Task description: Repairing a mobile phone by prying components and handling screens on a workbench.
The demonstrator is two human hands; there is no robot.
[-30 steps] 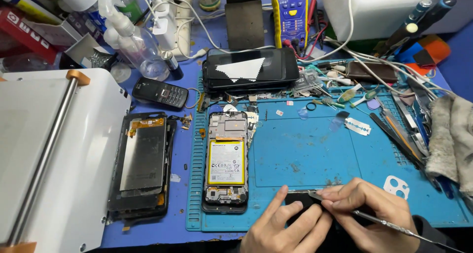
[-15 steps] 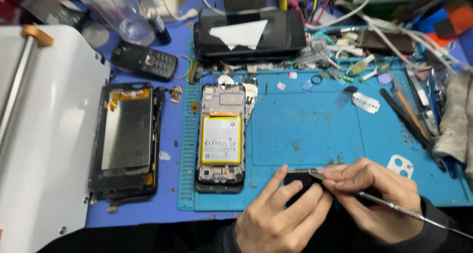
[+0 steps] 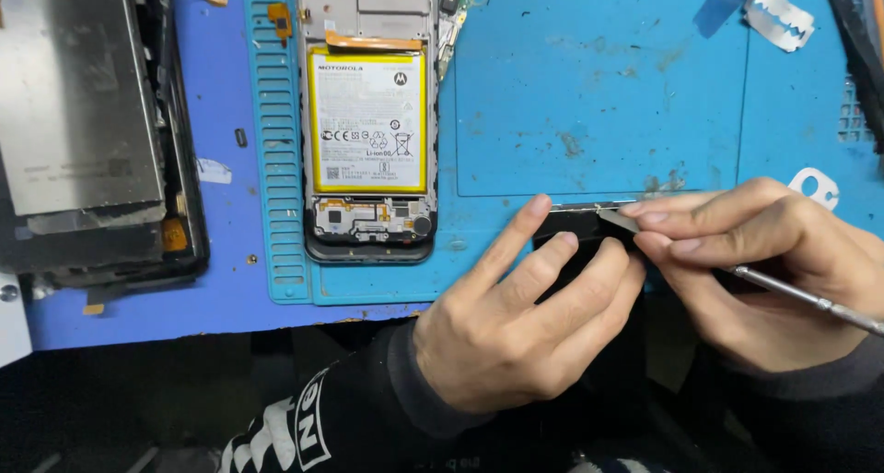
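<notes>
Black phone part (image 3: 578,226), a flat dark piece with a thin metallic top edge, sits at the near edge of the blue repair mat (image 3: 589,114), pinched between both of my hands. My left hand (image 3: 516,316) comes up from below with its fingers (image 3: 529,229) curled over the piece, the index tip resting on the upper edge and the others pressed against the dark face, so that hand is closed on it. My right hand (image 3: 755,261) meets it from the right; thumb and forefinger are closed around a slim metal tool (image 3: 801,293), whose shaft runs out to the lower right past my wrist. The tool's flat tip lies against the top edge of the part, just beside my left index finger. I cannot tell whether the tip is under the edge or only on it.

Left of my hands, an opened phone (image 3: 368,114) lies upright on the mat, its yellow-bordered battery (image 3: 368,123) exposed, well apart from the part I hold. Farther left, off the mat on the blue table (image 3: 230,270), rests a dark screen assembly (image 3: 87,132) with a grey metal back. A razor blade (image 3: 778,17) lies near the mat's far right corner, and a small white plastic piece (image 3: 815,186) sits just above my right knuckles.
</notes>
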